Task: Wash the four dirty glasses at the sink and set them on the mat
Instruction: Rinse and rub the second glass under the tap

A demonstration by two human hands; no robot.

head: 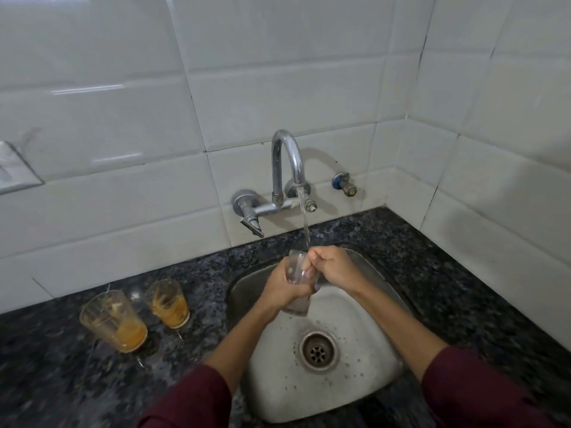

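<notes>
Reaching over the sink (364, 393), both arms meet above the basin. The left hand (282, 287) is wrapped around the lower part of a clear glass (297, 274), held nearly upright with its mouth tipped away toward the tap (285, 159). The right hand (333, 267) curls at the rim, fingers seemingly inside, so it is nearer the opening. Water falls at the rim. Two dirty glasses (114, 319) stand left on the counter (46, 366); no mat shows.
</notes>
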